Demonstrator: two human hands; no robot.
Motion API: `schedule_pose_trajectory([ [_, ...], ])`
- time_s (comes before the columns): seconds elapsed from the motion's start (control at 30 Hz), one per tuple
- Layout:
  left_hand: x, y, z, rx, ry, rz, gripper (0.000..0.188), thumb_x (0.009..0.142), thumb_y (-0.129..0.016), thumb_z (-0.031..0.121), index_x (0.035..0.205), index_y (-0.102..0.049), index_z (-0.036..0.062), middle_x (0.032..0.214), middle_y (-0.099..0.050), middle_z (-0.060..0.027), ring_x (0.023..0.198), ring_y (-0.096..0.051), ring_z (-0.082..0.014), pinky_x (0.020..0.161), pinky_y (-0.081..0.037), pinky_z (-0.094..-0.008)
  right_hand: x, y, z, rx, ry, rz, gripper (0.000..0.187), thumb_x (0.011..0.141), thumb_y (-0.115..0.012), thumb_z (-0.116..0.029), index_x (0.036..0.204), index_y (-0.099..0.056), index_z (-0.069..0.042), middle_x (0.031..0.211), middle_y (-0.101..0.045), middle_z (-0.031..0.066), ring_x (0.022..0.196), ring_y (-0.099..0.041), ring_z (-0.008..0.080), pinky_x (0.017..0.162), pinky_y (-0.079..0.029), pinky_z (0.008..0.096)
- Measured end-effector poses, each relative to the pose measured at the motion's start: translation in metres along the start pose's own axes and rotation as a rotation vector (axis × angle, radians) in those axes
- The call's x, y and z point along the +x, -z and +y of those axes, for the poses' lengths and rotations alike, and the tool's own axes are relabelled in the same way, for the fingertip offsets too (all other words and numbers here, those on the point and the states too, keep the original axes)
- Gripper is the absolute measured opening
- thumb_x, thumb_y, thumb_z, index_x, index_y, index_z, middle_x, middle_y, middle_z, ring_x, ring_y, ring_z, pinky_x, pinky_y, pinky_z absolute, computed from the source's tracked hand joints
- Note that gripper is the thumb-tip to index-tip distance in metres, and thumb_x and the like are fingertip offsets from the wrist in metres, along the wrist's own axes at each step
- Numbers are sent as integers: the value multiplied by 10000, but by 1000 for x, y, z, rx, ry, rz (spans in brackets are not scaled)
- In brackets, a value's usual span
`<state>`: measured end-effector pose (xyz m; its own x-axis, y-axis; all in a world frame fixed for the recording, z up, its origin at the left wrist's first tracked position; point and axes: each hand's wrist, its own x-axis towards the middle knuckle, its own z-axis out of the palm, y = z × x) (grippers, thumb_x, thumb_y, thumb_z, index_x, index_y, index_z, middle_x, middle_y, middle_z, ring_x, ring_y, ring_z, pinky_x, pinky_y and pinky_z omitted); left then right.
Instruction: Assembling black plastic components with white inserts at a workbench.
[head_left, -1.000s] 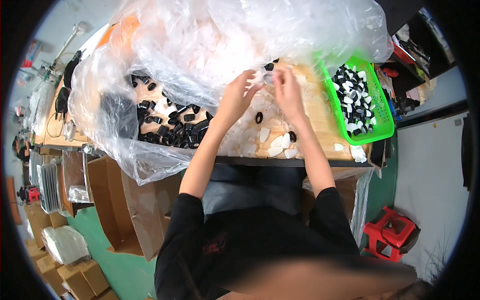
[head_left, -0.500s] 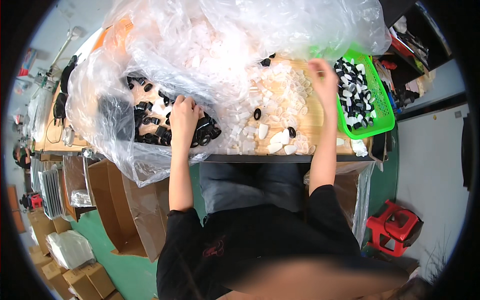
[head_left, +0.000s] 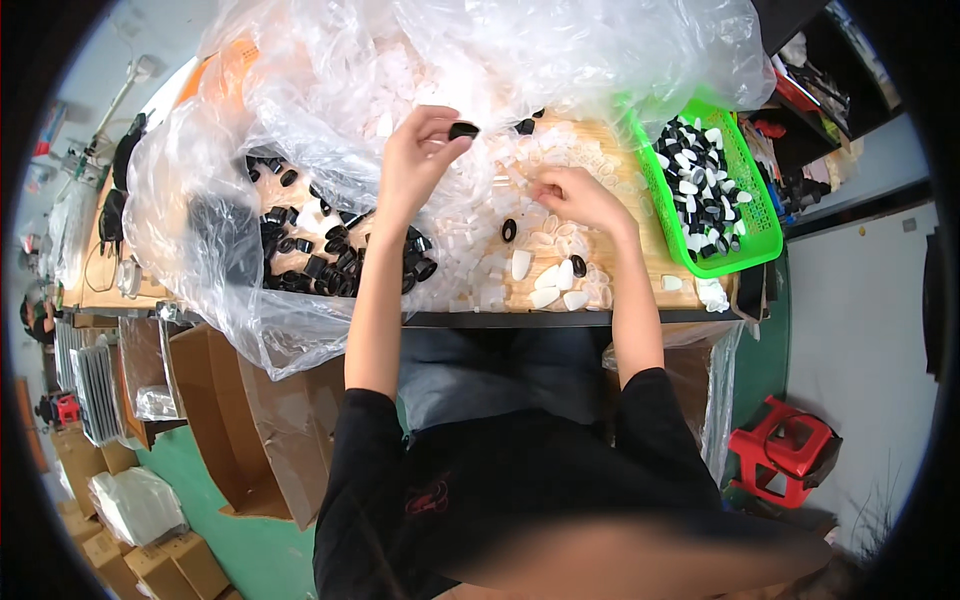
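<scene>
Raised over the heap, my left hand (head_left: 415, 160) pinches a black oval plastic part (head_left: 463, 130) between thumb and fingers. My right hand (head_left: 582, 196) is to its right, over small clear plastic pieces (head_left: 560, 158). Its fingers are curled together, and whatever lies between them cannot be made out. Below my left hand, many black oval parts (head_left: 340, 262) lie inside a spread clear plastic bag (head_left: 165, 235). Near the table's front edge rest several white oval pieces (head_left: 546, 297) and a few loose black rings (head_left: 509, 231).
A green basket (head_left: 765, 235) of mixed black and white pieces stands at the right. Large clear bags (head_left: 600, 50) cover the table's far side. Below the left side is an open cardboard box (head_left: 235, 420); a red stool (head_left: 785, 450) stands on the floor at right.
My left hand has lifted from the black parts, moving up and right with one of them. My right hand has come left from beside the green basket to the clear pieces.
</scene>
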<state>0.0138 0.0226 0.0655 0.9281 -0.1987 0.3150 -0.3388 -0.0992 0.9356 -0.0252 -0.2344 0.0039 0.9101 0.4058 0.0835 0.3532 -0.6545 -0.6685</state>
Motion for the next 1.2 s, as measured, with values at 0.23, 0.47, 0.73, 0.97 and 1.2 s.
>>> schedule_pose_trajectory([
  [0.23,0,-30,-53,-499,259,-149,296,950,-568,61,1239,-595,1,1058,-688,-93,984,-616,-103,843,-487,-247,1,9,-27,151,3,-244,116,799,-687,-109,889,-657,-42,804,-631,49,726,-582,149,662,-475,295],
  [0.47,-2,-31,-57,-590,234,-206,279,934,-569,24,1210,-590,-8,1128,-657,-110,1037,-622,-159,938,-512,-310,0,2,-21,81,97,-301,151,748,-720,-127,883,-672,-76,871,-629,52,851,-566,201,756,-471,334],
  [0.73,-4,-38,-59,-599,252,-224,260,918,-571,-3,1176,-604,-21,1134,-644,-101,1053,-618,-163,972,-512,-321,3,-21,-20,-142,96,-129,133,736,-730,-124,825,-651,-65,881,-616,69,971,-541,244,861,-443,349],
  [0.97,-5,-34,-61,-595,283,-214,262,913,-572,-10,1173,-602,-24,1115,-643,-95,1035,-625,-170,974,-513,-327,-10,15,-36,124,-6,-356,183,748,-758,-138,862,-634,-67,858,-610,54,759,-581,176,698,-486,331],
  [1.2,-2,-36,-56,-583,295,-229,259,914,-569,-10,1171,-601,-23,1107,-640,-104,1031,-634,-191,981,-510,-332,-63,-3,-43,-232,78,-472,347,698,-723,-76,1029,-625,-100,888,-633,91,822,-620,277,711,-484,356],
])
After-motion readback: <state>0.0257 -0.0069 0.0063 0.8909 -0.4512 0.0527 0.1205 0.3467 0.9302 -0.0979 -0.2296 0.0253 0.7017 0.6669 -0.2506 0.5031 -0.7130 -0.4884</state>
